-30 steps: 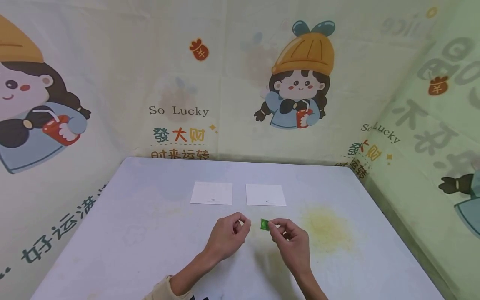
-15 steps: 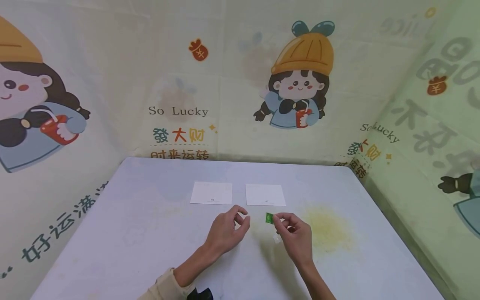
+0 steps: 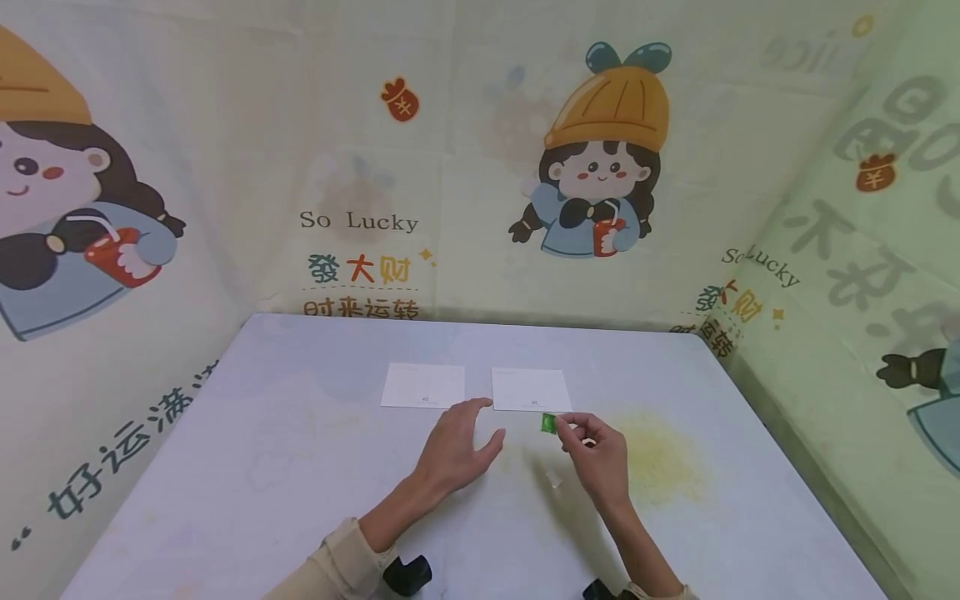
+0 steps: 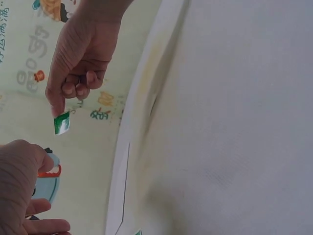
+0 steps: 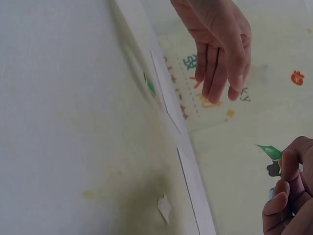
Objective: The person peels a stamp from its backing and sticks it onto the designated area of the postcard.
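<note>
My right hand pinches a small green square sticker by its edge between thumb and fingertip, above the table. The left wrist view shows the sticker slightly bent, with a pale patch. To its left is my left hand, holding nothing, its thumb spread from extended fingers near the two white cards. The left card and right card lie flat side by side, with tiny print along their near edges. A small white scrap lies below the right hand. Another green piece lies on the table.
The white table has a yellow stain to the right of my right hand. Printed cloth walls stand behind and at both sides of the table.
My right hand has moved up and right with the sticker, toward the right card. My left hand has spread from curled fingers and moved forward. The white scrap has come into view on the table.
</note>
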`<state>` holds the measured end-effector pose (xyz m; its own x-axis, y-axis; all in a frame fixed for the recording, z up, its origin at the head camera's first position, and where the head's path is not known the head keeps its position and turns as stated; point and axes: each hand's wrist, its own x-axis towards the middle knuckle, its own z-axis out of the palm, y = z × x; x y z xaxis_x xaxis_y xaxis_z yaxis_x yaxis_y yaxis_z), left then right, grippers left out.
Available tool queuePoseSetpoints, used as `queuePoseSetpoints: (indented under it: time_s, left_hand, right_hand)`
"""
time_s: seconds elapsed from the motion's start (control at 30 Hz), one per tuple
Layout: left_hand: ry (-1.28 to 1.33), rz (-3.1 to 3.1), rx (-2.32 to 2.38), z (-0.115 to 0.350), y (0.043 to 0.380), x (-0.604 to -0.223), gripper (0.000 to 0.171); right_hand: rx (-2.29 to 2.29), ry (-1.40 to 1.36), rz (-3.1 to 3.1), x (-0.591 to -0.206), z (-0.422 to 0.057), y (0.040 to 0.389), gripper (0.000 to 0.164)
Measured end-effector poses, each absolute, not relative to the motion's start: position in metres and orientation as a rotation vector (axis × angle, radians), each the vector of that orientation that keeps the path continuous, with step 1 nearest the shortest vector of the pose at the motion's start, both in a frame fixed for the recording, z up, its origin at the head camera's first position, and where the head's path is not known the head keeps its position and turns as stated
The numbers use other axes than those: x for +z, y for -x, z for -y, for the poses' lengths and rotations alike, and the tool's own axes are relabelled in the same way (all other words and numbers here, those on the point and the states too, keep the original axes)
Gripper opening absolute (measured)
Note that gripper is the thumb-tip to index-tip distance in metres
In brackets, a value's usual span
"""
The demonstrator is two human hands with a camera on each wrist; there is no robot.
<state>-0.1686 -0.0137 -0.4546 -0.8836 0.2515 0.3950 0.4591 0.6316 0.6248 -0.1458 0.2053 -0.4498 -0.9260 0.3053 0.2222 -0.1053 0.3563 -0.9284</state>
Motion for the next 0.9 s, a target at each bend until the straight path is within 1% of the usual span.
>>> queuePoseSetpoints:
  time_s: [0.37,0.67,0.9]
  left_hand:
    - [0.626,2.584,-1.002,0.012,0.188,-0.463,0.053]
    - [0.613,2.651,-0.961,0.01,0.201,-0.468,0.055]
    - [0.607,2.699,-0.927,0.009,0.211,-0.47,0.056]
  right_hand:
    - [1.546,0.27,2.339,-0.453,-0.214,0.161,0.015]
    - [1.491,0.277,2.369,-0.457,-0.223,0.178,0.017]
    - [1.465,0.341,2.399,-0.462,-0.23,0.191,0.02]
